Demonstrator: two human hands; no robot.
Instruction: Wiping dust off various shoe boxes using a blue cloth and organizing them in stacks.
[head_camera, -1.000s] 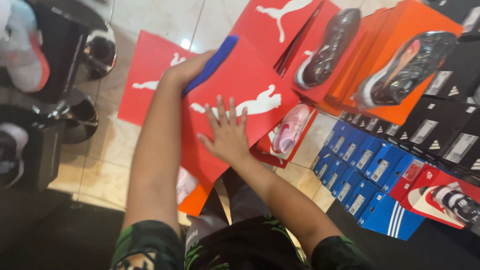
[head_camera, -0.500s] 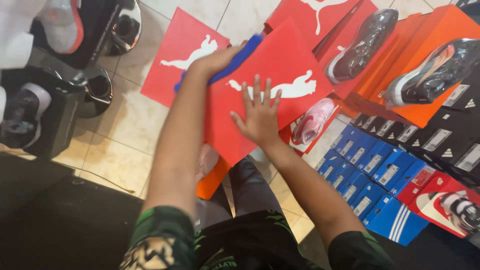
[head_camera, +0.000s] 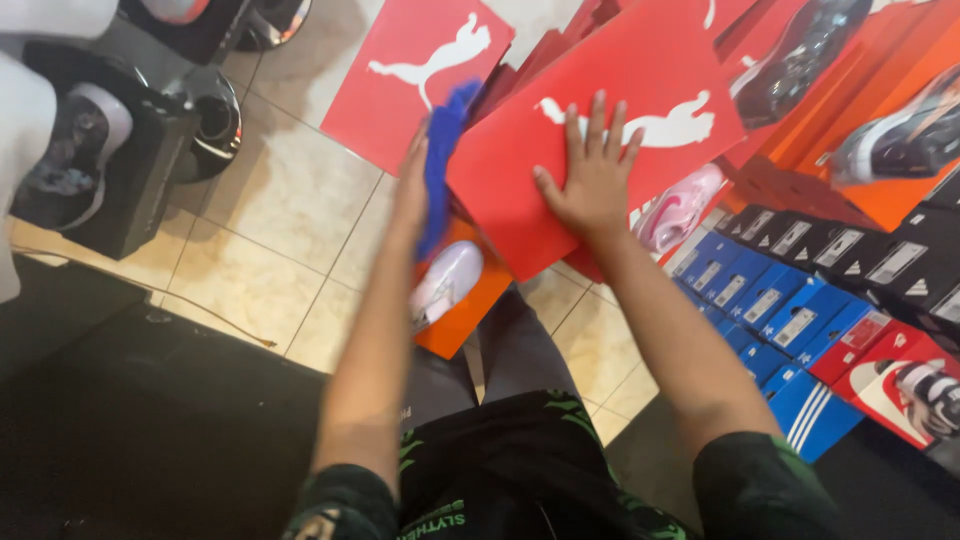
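Observation:
My right hand (head_camera: 592, 178) lies flat, fingers spread, on the lid of a red shoe box (head_camera: 520, 170) with a white leaping-cat mark. My left hand (head_camera: 412, 185) holds a blue cloth (head_camera: 441, 160) against the left edge of that lid. A second red lid (head_camera: 400, 90) lies on the tiled floor behind it. Under the box, an orange box (head_camera: 470, 310) holds a pale lilac shoe (head_camera: 447, 282). A pink shoe (head_camera: 680, 207) shows at the box's right edge.
Stacked blue shoe boxes (head_camera: 770, 320) and black ones (head_camera: 870, 255) fill the right. Orange boxes with dark shoes (head_camera: 800, 60) stand behind. At left, a black stand (head_camera: 130, 190) carries shoes. A dark mat (head_camera: 150, 430) covers the near floor.
My left hand with the blue cloth has slid down from the lid's top edge to its left side. My right hand stays flat on the lid.

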